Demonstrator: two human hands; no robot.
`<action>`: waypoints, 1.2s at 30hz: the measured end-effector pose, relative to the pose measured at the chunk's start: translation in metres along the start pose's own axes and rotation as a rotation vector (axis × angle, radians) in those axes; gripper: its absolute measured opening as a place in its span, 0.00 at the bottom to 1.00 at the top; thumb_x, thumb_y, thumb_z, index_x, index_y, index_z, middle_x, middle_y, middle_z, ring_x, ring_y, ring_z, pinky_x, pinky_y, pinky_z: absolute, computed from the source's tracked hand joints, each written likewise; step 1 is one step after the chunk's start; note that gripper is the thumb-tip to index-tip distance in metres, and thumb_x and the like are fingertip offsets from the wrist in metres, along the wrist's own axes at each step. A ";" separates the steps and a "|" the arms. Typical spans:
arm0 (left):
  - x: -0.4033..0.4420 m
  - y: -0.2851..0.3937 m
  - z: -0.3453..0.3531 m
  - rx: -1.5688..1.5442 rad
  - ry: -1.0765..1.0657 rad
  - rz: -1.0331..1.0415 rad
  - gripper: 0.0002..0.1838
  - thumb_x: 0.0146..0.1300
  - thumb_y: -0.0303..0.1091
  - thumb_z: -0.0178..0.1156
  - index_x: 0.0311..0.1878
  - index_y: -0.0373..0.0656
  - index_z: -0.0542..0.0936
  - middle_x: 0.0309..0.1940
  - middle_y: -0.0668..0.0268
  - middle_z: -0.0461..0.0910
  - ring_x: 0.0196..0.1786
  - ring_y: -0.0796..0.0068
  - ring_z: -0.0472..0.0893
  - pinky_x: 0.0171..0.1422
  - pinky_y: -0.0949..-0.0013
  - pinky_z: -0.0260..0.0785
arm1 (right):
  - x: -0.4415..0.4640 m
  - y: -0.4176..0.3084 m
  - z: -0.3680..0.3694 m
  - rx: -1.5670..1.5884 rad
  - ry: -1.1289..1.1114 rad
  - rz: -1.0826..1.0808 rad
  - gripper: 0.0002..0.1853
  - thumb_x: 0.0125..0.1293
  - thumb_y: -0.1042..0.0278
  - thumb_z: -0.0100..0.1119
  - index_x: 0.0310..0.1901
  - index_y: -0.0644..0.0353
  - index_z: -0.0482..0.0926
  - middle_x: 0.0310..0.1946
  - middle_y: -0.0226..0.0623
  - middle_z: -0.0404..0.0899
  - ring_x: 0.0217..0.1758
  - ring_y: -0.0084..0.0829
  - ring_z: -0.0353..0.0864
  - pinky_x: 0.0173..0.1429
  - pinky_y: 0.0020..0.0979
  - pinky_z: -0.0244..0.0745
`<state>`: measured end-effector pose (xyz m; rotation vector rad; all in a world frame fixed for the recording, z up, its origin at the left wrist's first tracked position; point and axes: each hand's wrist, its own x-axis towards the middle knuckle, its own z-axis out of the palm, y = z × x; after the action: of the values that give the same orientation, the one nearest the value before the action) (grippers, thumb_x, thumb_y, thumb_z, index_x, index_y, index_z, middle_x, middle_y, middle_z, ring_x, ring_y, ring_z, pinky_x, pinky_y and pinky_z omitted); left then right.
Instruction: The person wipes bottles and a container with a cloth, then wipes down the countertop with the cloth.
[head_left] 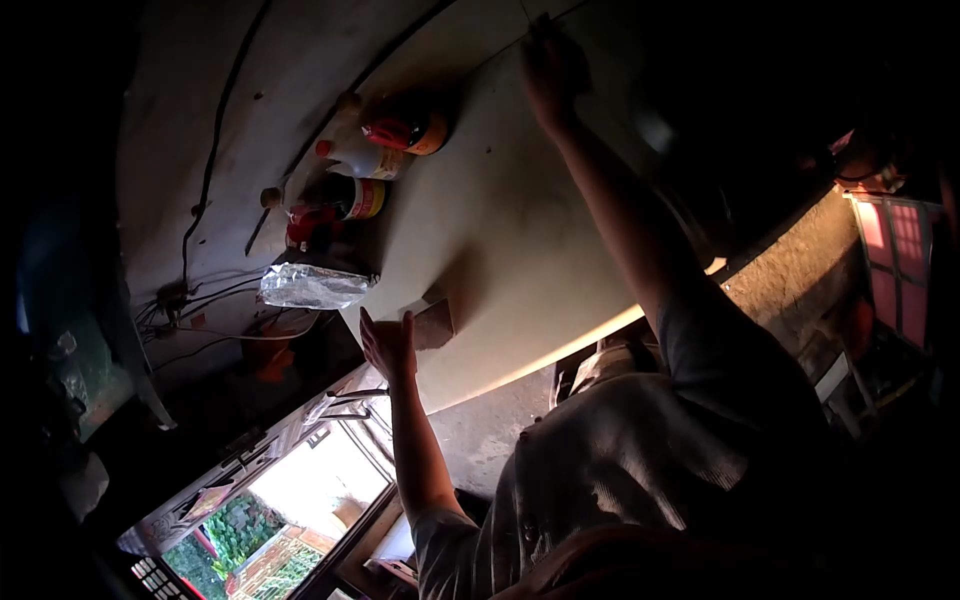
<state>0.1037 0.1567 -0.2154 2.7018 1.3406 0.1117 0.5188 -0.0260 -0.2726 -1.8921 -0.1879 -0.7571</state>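
My left hand [390, 345] is raised at the table's near left edge, thumb and fingers apart, with nothing visible between them. Beside its thumb lies a flat, dark square piece [435, 326] on the pale table top [520, 230]. My right hand [556, 70] reaches to the far part of the table, where thin dark lines run close to its fingertips. Deep shadow hides its fingers and anything they may hold. A crumpled, shiny clear plastic packet [315, 286] sits just beyond my left hand.
Several bottles and jars, including a red-lidded jar [390, 132] and a yellow-labelled one [368, 198], line the table's left side by the wall. Loose cables [190, 300] hang at the left. A bright opening [320, 490] is at lower left, and a pink-paned window [893, 260] at right.
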 end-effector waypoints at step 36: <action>-0.003 -0.005 0.010 0.074 0.120 0.043 0.44 0.48 0.68 0.55 0.61 0.45 0.63 0.50 0.54 0.71 0.53 0.56 0.71 0.55 0.53 0.63 | -0.260 0.010 -0.144 -0.297 -0.600 -0.437 0.25 0.43 0.59 0.60 0.46 0.58 0.75 0.58 0.46 0.63 0.67 0.50 0.54 0.65 0.53 0.53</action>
<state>0.0992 0.1569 -0.2256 2.8281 1.3432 0.2368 0.2585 -0.1023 -0.3940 -2.3596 -0.9312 -0.4900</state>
